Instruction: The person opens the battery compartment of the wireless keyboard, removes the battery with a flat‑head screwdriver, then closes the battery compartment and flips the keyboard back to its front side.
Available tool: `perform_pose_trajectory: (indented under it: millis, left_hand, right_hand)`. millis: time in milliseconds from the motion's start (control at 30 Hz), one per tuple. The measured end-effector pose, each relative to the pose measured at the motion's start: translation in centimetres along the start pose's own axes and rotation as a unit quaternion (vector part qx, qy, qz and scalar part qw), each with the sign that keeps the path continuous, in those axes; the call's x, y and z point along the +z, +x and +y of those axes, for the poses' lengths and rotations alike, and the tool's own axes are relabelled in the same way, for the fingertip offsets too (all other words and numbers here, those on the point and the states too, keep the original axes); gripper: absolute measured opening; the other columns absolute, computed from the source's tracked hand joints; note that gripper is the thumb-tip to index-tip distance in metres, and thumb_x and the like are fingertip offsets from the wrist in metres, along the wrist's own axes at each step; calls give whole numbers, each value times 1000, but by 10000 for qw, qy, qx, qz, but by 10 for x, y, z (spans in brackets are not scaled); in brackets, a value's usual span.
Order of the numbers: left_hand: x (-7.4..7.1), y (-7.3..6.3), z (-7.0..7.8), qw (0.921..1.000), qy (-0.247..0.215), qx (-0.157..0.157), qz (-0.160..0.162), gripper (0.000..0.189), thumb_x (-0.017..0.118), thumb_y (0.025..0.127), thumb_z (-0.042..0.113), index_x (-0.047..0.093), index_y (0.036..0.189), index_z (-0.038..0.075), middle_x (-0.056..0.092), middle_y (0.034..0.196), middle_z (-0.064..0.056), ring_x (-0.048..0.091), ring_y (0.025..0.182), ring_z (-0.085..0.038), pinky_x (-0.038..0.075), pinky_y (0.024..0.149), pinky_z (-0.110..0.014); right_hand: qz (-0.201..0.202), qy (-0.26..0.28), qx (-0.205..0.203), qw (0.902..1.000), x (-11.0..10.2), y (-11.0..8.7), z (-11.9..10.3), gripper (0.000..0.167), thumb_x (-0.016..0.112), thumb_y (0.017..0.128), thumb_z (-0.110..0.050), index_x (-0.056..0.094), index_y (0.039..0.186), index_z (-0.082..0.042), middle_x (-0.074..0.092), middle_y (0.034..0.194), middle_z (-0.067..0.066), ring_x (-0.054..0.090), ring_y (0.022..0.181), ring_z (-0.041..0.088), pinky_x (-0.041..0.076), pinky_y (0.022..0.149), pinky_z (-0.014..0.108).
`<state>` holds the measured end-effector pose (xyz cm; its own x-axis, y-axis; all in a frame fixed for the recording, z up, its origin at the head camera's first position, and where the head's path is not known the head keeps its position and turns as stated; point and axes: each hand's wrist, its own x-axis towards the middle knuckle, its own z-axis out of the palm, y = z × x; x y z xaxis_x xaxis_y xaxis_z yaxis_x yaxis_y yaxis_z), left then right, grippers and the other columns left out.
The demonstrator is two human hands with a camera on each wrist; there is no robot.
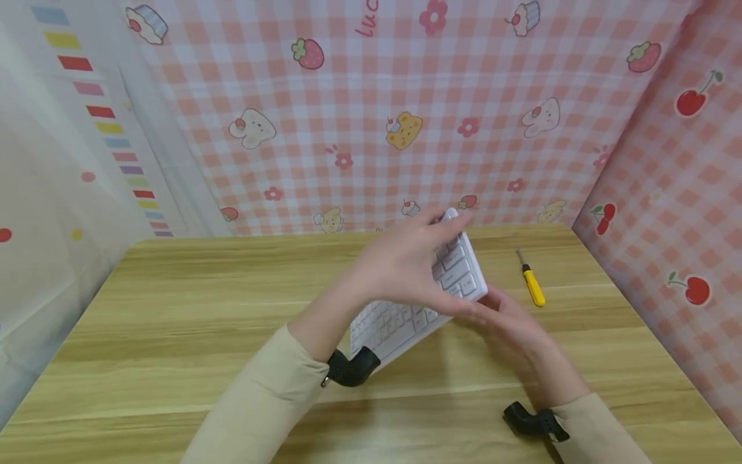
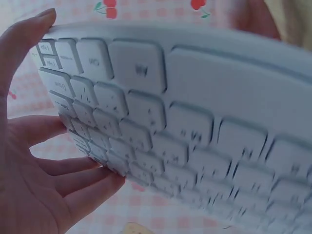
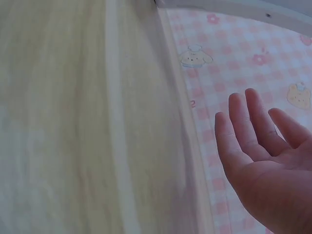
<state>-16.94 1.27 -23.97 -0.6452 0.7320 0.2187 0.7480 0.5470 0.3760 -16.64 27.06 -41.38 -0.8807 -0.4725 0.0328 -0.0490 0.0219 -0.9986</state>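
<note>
A white keyboard is tilted above the table, its right end raised and its keys facing the left hand. My left hand grips that raised end across the keys, thumb at the near edge and fingers at the far edge. The left wrist view shows the same grip on the keyboard up close. Beside the raised corner is my right hand, partly hidden behind the keyboard. In the right wrist view the right hand has its fingers extended and apart, holding nothing, below the keyboard's edge.
A screwdriver with a yellow handle lies on the wooden table, right of the keyboard. Pink checked cloth hangs behind the table's back edge, with more cloth along the right side.
</note>
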Motion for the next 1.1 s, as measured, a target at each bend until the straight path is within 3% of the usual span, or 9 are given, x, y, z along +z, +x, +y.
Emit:
perform_pose_trajectory:
  millis: [167,300,500,633,733,867,1100]
  left_hand:
    - [-12,-7,2,9994,-317,-11,125,118,83,64,65,25,158,26,31,156,-14,43,130,-23,50,92,-35]
    - [-19,-13,-1,9979,-573,-33,302,115,86,64,58,27,158,26,31,156,-15,43,131,-27,50,93,-40]
    - [-24,-21,-10,9946,-857,-146,564,113,88,64,53,31,157,22,30,157,-15,44,132,-29,49,95,-45]
    - [-25,-25,-18,9893,-1241,-114,759,111,90,65,47,32,156,21,31,154,-16,48,129,-27,47,99,-40]
    - [-23,-28,-23,9778,-1861,-73,965,110,93,65,36,33,156,18,29,152,-16,49,130,-28,45,102,-33]
    - [-18,-30,-30,9545,-2623,131,1414,108,94,64,20,35,155,14,29,148,-16,47,132,-29,43,104,-29]
    - [-11,-32,-42,9226,-3186,668,2072,105,91,64,4,36,153,7,34,145,-14,45,132,-26,45,103,-32]
  right_hand:
    - [-276,206,-49,9994,5,3,2,51,52,102,-12,35,149,1,51,141,6,52,125,22,44,104,41]
    - [-568,324,-189,9977,9,8,3,51,50,103,-10,34,149,1,48,144,10,52,127,24,41,107,46]
    - [-505,258,-92,9983,15,10,2,62,52,103,-10,20,153,7,48,143,17,54,125,27,42,106,44]
    - [-581,330,-43,9978,17,11,0,62,51,103,-7,20,155,3,45,143,23,50,128,35,41,106,44]
    - [-636,350,116,9973,18,12,-1,61,49,103,-5,19,156,1,39,147,27,46,131,41,41,106,46]
    - [-673,341,465,9961,18,13,0,67,50,104,-10,11,157,1,29,151,34,42,133,44,42,105,47]
    - [-1030,552,686,9908,16,16,5,72,46,106,-19,-2,157,-2,26,150,39,57,122,30,48,99,48]
